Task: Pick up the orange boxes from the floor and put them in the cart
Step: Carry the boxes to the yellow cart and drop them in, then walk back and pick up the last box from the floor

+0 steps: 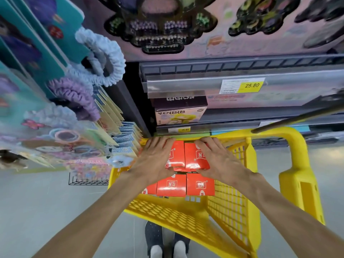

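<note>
From the head view, both hands grasp a pair of orange boxes side by side over the yellow cart: the left hand curls round the left box, the right hand round the right box. More orange boxes lie in the cart just below, toward 6 o'clock. A price tag sits on the shelf at 12 o'clock.

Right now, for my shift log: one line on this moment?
left hand: holds orange boxes | right hand: same | over yellow cart | more boxes inside
</note>
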Demonstrator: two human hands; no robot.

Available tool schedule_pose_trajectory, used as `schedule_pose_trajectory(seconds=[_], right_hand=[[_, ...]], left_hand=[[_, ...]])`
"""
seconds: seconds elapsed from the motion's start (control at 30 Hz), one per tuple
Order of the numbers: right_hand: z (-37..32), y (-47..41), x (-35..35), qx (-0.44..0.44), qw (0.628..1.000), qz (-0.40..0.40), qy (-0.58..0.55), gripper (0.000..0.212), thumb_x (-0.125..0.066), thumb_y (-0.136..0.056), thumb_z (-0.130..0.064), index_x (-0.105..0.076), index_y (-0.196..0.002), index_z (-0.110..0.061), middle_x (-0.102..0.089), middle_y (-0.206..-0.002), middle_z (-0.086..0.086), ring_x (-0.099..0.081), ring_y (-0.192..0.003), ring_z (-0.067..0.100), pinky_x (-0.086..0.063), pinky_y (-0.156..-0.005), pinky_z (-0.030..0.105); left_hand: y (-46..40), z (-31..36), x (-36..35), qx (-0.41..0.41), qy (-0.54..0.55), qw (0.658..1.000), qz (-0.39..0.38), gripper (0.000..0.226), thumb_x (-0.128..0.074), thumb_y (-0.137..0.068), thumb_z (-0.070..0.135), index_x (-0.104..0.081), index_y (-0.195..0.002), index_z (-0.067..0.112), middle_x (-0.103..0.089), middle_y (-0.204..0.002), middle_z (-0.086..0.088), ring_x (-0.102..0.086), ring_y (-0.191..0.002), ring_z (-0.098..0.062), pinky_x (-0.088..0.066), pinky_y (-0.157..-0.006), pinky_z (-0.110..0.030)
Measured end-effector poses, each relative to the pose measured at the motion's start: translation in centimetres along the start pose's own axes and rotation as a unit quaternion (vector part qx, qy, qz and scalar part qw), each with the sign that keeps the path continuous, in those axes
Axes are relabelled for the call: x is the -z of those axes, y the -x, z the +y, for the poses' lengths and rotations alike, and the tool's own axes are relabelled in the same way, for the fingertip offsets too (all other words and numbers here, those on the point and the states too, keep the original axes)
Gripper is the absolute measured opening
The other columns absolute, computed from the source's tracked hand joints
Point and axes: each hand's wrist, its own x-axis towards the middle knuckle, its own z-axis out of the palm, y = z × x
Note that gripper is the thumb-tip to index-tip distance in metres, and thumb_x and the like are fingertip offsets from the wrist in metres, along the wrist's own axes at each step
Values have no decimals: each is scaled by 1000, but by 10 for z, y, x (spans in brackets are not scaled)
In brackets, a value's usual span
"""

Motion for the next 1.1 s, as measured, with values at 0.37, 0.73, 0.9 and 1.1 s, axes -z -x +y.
schedule_pose_trajectory(seconds=[0.37,0.73,0.9,1.1], right_hand=[[-4,59,56,-57,997,29,-45,101,-53,-82,-73,-14,-157,-17,-18,-159,4,-16,-146,22,-20,-120,35],[5,319,205,-211,965,139,-69,105,-31,-79,-88,-34,-152,-13,-36,-156,12,-29,-146,32,-32,-115,50],[24,453,240,-322,925,185,-80,103,-40,-77,-79,-27,-154,-12,-31,-158,9,-29,-145,28,-28,-118,41],[71,605,243,-418,870,249,-84,98,-48,-85,-73,-24,-155,-9,-33,-157,13,-31,-144,29,-22,-117,32]], left_hand=[[34,22,51,-40,47,998,9,93,-51,-93,59,-2,-157,11,-1,-165,-3,13,-150,-16,10,-120,-32],[79,216,231,-243,74,965,59,90,-33,-83,67,-26,-154,13,-21,-162,-4,-7,-151,-20,1,-121,-34],[62,345,277,-359,21,932,41,83,-39,-82,63,-47,-143,7,-45,-150,-10,-34,-143,-28,-27,-118,-42],[40,512,284,-460,-22,887,24,83,-41,-83,67,-48,-142,10,-49,-147,-9,-38,-141,-28,-30,-116,-42]])
